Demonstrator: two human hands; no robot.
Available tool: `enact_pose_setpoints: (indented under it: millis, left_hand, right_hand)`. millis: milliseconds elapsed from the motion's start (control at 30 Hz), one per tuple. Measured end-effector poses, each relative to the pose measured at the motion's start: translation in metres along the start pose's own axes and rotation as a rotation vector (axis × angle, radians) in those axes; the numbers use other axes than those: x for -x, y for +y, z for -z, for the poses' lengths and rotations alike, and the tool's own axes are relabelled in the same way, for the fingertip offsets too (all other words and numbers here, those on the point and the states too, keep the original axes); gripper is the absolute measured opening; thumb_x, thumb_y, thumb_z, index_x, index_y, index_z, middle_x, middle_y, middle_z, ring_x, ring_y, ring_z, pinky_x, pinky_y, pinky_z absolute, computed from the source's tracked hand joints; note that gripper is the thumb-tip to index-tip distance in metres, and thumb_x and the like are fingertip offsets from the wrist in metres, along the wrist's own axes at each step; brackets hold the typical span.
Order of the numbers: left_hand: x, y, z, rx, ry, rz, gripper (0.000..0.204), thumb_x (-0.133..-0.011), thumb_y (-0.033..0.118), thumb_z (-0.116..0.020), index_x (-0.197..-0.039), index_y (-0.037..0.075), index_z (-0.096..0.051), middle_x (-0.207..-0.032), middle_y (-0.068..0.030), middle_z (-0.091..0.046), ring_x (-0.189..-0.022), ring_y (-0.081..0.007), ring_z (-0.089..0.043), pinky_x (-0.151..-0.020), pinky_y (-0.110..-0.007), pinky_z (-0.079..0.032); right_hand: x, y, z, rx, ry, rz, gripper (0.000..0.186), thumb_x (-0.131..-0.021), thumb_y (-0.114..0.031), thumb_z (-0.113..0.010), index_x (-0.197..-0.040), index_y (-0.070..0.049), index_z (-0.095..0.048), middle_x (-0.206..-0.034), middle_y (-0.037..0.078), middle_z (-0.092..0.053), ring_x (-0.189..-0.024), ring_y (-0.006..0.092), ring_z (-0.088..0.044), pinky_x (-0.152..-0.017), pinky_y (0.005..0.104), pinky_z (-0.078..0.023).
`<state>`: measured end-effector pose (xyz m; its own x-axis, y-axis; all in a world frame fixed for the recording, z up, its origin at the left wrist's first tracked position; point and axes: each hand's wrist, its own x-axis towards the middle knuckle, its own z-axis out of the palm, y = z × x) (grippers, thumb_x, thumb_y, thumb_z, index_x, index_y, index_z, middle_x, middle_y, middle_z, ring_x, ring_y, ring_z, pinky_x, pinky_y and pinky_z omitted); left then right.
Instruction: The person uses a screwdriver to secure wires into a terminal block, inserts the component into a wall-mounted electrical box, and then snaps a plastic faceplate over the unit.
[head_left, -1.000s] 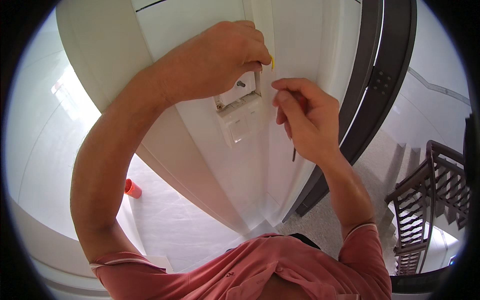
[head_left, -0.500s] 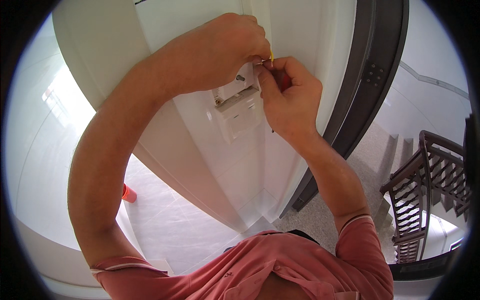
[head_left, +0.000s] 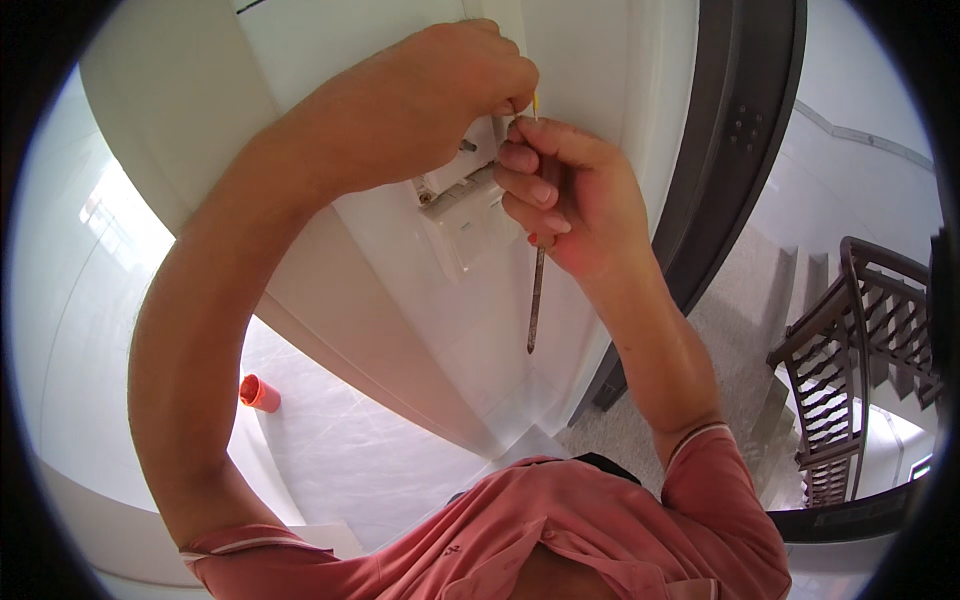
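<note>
Both my hands meet at a white wall box [head_left: 482, 148] high on the white wall. A short yellow wire [head_left: 536, 104] shows between them. My left hand [head_left: 478, 68] is closed, its fingertips pinched beside the wire; their grip is partly hidden. My right hand [head_left: 590, 185] has its lower fingers curled round a screwdriver [head_left: 536, 300], whose thin metal shaft points down; a bit of red handle shows under the fingers. Its thumb and forefinger meet near the wire's lower end. A white switch plate [head_left: 468, 238] sits just below the box, tilted.
A dark door frame [head_left: 715, 165] rises to the right. Beyond it are steps and a dark stair railing [head_left: 850, 350]. At lower left, a red bucket-like container [head_left: 260, 393] stands on the pale tiled floor [head_left: 340, 440]. A broad cream panel edge [head_left: 330, 300] runs beside my left forearm.
My right hand has turned, bringing its curled fingers and the screwdriver's downward shaft into sight. My left hand stays almost in place. The view has shifted slightly.
</note>
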<state>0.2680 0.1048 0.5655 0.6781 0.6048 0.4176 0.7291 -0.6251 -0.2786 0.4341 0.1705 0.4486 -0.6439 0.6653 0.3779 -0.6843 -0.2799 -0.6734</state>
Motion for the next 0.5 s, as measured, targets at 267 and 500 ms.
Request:
enact_pose_setpoints:
  millis: [267, 500]
  left_hand:
    - [0.003, 0.002, 0.0, 0.018, 0.08, 0.079, 0.009, -0.092, -0.004, -0.065, -0.099, 0.001, -0.067, -0.092, -0.0124, -0.064, -0.086, -0.0318, -0.061, -0.078, -0.041, -0.05]
    - [0.005, 0.0, -0.002, 0.053, 0.106, 0.081, 0.013, -0.09, -0.007, -0.066, -0.1, 0.002, -0.068, -0.093, -0.0116, -0.065, -0.085, -0.0305, -0.062, -0.078, -0.037, -0.052]
  right_hand:
    - [0.01, 0.029, -0.008, 0.712, 0.343, 0.486, 0.011, -0.096, -0.003, -0.071, -0.104, 0.004, -0.068, -0.074, 0.008, -0.066, -0.057, 0.0161, -0.063, -0.049, 0.03, -0.048]
    - [-0.018, 0.037, 0.005, 1.302, 0.284, 1.349, 0.019, -0.085, 0.007, -0.073, -0.101, 0.0, -0.065, -0.083, 0.012, -0.061, -0.06, 0.0211, -0.059, -0.046, 0.0345, -0.046]
